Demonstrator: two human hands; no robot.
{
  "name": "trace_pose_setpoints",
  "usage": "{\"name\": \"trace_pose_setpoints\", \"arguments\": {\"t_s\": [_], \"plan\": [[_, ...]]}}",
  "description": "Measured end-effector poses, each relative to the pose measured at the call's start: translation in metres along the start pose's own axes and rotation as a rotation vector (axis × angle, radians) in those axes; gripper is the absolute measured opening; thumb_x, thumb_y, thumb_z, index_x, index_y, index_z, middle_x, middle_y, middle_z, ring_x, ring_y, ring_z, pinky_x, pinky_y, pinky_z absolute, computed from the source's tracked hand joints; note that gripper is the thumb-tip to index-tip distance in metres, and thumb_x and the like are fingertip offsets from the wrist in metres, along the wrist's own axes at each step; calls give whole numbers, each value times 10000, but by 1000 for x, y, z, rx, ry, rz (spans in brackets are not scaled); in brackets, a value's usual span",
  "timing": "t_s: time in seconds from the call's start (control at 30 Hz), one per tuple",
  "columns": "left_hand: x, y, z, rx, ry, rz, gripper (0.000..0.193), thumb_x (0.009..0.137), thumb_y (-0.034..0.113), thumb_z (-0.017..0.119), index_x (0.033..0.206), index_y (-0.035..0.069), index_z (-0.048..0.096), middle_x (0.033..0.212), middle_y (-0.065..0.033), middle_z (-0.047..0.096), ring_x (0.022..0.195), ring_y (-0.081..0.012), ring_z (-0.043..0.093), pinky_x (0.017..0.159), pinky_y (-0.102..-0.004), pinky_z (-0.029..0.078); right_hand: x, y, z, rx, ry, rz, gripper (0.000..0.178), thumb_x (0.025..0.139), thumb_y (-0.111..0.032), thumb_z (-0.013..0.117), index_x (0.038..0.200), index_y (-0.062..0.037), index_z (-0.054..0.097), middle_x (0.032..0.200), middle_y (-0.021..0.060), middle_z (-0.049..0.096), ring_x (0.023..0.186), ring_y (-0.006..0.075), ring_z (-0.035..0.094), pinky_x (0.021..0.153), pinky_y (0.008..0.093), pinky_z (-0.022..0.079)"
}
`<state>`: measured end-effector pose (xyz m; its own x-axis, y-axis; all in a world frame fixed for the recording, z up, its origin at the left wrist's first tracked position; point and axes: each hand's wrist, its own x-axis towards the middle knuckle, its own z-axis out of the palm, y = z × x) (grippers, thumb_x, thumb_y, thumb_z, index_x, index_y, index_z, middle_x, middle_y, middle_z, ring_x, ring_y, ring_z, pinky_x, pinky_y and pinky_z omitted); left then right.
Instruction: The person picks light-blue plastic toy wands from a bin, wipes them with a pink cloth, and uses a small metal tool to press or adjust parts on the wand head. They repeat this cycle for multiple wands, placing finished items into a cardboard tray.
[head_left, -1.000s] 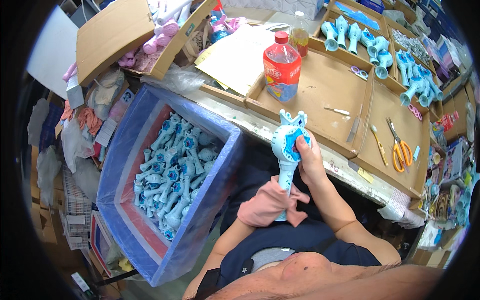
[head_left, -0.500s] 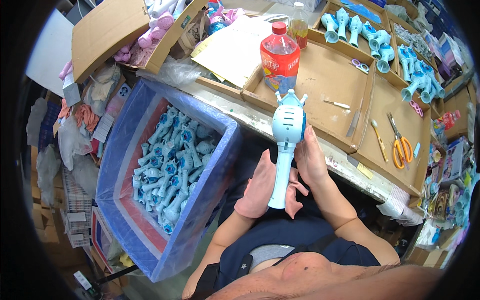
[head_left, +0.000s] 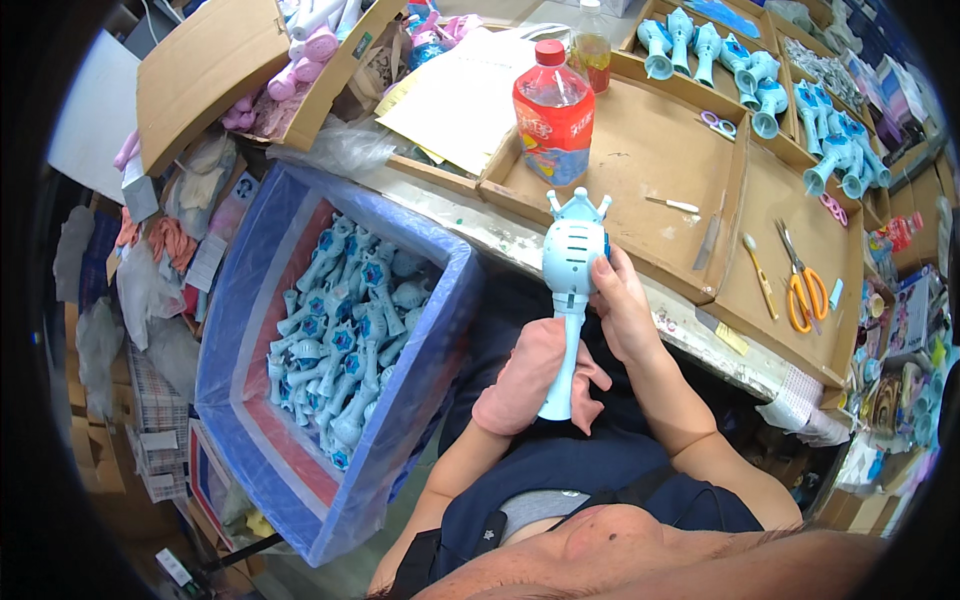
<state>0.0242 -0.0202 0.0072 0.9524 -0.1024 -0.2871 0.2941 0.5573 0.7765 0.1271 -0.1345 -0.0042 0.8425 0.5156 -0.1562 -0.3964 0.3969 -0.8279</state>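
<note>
Light-blue, crown-topped plastic wand (head_left: 573, 255): held near-upright before the torso, crown uppermost, right of the blue, box-shaped bin (head_left: 425, 385). Left hand (head_left: 527, 368): wrapped in soft pink cloth (head_left: 590, 405), closed about the wand's handle; individual fingers hidden. Right hand (head_left: 628, 312): partly curled, thumb and fingertips at right edge of the rounded head; cannot tell whether they grip or merely touch.

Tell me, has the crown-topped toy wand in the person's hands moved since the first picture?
Yes: the toy wand has shifted up the view, its crown now nearer the red-labelled drink bottle, and turned so its blue emblem faces right.
</note>
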Motion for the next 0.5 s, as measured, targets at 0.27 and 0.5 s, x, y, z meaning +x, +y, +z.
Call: {"name": "trace_pose_setpoints", "arguments": {"t_s": [0.27, 0.5], "plan": [[9, -2, 14, 87, 71, -28, 257, 985, 160, 585, 1013, -89, 643, 796, -147, 675, 521, -155, 637, 505, -275, 549, -24, -5, -38, -587, 35, -198, 664, 925, -309, 728, 1431, 10, 437, 1309, 169, 589, 1169, 225, 597, 965, 340, 482], [31, 9, 31, 70, -61, -131, 388, 1021, 276, 507, 1269, 13, 367, 926, -126, 634, 675, -176, 642, 610, -278, 553, -93, -51, -124, -1503, 400, -622, 17, 854, -59, 722, 855, -42, 720, 836, 102, 722, 757, 264, 696, 684, 357, 544]]}}
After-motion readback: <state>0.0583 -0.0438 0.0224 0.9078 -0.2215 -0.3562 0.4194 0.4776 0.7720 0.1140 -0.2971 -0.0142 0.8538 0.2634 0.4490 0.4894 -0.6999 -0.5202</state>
